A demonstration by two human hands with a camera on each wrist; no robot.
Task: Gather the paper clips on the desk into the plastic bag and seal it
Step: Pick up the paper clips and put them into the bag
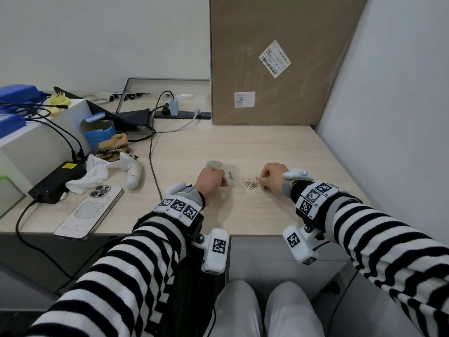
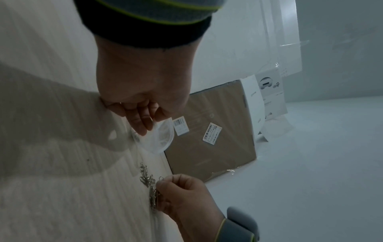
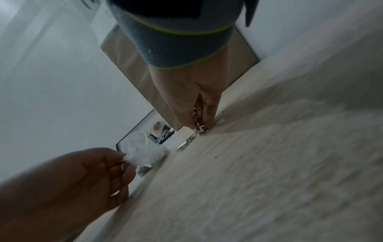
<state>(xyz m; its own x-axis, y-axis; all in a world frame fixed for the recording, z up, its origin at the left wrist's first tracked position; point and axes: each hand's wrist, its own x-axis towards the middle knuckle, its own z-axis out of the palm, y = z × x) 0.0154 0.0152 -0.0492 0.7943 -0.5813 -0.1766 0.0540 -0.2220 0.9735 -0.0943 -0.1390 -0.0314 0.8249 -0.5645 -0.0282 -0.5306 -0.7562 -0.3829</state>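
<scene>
The head view looks forward and down from above the seated person, wide enough to take in the whole desk (image 1: 279, 147), both striped sleeves and the cardboard box (image 1: 274, 62) against the back wall; the left wrist view sits close under the left hand (image 2: 143, 85), tilted, looking along the fingers and across to the right hand (image 2: 182, 194); the right wrist view is as close and dim, perhaps slightly blurred, facing the other way past the right hand (image 3: 192, 91); all three share the box and the paper clips (image 1: 251, 184).
</scene>
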